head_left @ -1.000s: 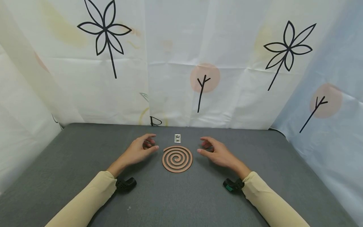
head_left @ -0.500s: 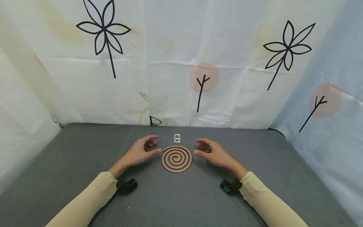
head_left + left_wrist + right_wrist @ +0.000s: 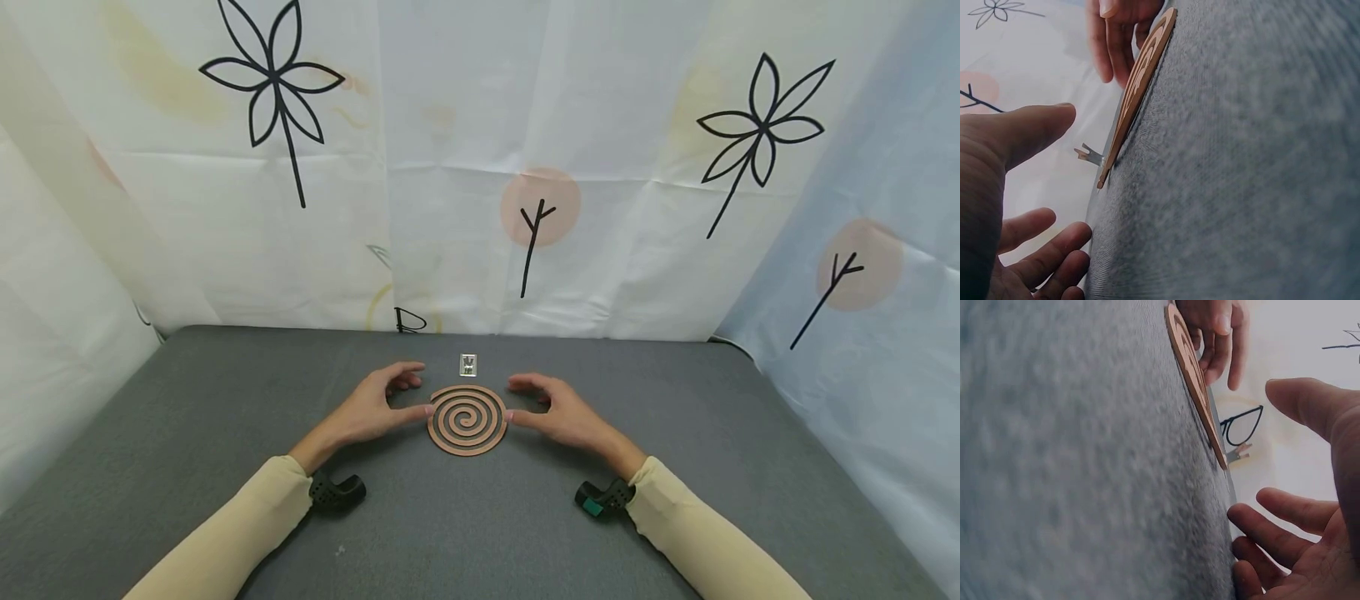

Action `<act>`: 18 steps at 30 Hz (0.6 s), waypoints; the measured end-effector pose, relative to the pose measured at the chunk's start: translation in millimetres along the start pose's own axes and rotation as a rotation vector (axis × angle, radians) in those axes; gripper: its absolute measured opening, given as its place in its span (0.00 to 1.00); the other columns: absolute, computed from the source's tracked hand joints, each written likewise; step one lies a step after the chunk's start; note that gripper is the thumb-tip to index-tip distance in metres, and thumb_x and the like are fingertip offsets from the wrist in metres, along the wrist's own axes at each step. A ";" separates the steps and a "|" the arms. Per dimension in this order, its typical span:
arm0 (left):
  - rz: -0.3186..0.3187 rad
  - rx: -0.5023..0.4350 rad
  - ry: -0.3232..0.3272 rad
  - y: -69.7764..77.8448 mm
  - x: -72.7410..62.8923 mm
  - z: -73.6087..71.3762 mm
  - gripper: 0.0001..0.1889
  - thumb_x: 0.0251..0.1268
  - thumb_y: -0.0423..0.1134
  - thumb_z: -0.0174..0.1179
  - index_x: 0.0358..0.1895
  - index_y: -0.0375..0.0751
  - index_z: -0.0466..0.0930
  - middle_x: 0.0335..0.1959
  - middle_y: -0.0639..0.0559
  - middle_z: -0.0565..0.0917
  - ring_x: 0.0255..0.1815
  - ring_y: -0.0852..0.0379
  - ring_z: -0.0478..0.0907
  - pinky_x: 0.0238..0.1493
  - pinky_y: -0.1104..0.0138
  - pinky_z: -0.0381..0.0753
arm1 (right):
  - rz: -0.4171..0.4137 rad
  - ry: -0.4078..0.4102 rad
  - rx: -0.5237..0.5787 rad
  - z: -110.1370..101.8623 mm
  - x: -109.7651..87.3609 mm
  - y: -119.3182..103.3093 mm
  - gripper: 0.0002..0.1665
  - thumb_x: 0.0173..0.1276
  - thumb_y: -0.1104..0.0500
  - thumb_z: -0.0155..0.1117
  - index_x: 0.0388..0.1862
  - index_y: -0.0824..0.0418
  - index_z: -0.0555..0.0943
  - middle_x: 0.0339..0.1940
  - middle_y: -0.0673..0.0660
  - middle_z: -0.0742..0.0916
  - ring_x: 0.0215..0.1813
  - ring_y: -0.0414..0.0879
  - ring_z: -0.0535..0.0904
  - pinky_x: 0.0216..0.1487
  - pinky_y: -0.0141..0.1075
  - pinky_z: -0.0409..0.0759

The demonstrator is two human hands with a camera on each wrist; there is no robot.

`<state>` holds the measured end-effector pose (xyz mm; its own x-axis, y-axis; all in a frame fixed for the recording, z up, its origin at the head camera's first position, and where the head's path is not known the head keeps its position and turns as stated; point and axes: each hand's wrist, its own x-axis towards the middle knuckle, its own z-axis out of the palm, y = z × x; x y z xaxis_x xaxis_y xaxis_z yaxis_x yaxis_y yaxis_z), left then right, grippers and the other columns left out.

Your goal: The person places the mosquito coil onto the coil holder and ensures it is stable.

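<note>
A flat brown mosquito coil (image 3: pixel 467 422), wound in a spiral, lies on the grey table. Just behind it is a small metal coil stand (image 3: pixel 468 365); its forked prongs stick up in the left wrist view, where the stand (image 3: pixel 1089 155) shows past the coil's edge. My left hand (image 3: pixel 375 407) is on the coil's left, fingers spread from the thumb, the thumb tip right at the rim. On the other side my right hand (image 3: pixel 566 414) mirrors it, its thumb tip at the right rim. In the right wrist view the coil (image 3: pixel 1194 384) appears edge-on, with nothing between the thumb and fingers.
The grey table (image 3: pixel 465 533) runs back to a white curtain (image 3: pixel 450 125) with printed flowers and leaves. Another curtain side (image 3: pixel 885 400) closes off the right. Black bands with camera mounts (image 3: pixel 336 492) sit on both wrists.
Both hands have moved inward toward the coil, the right one farther and slightly nearer to me. The thumbs have come to the coil's two sides. The coil and stand have stayed put.
</note>
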<state>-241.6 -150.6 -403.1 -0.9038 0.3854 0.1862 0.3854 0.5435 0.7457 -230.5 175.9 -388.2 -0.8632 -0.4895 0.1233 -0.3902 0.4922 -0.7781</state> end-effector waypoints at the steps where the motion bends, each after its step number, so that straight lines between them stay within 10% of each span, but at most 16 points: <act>1: 0.008 0.005 -0.004 0.3 -0.3 0.1 0.39 0.62 0.52 0.72 0.72 0.37 0.71 0.57 0.44 0.81 0.59 0.46 0.76 0.63 0.47 0.72 | -0.006 -0.001 -0.005 0.8 0.0 0.7 0.35 0.70 0.52 0.70 0.70 0.67 0.74 0.66 0.60 0.81 0.70 0.57 0.72 0.69 0.58 0.68; 18: 0.044 0.145 -0.071 4.3 -5.3 5.6 0.43 0.57 0.61 0.72 0.73 0.45 0.71 0.67 0.46 0.75 0.68 0.41 0.65 0.64 0.35 0.58 | -0.062 0.039 -0.113 12.1 -2.2 4.9 0.39 0.63 0.50 0.76 0.69 0.64 0.76 0.70 0.63 0.77 0.73 0.61 0.67 0.71 0.60 0.64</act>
<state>-234.0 -146.1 -404.4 -0.8718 0.4606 0.1671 0.4521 0.6248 0.6366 -226.6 170.7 -399.8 -0.8473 -0.4942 0.1945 -0.4748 0.5406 -0.6945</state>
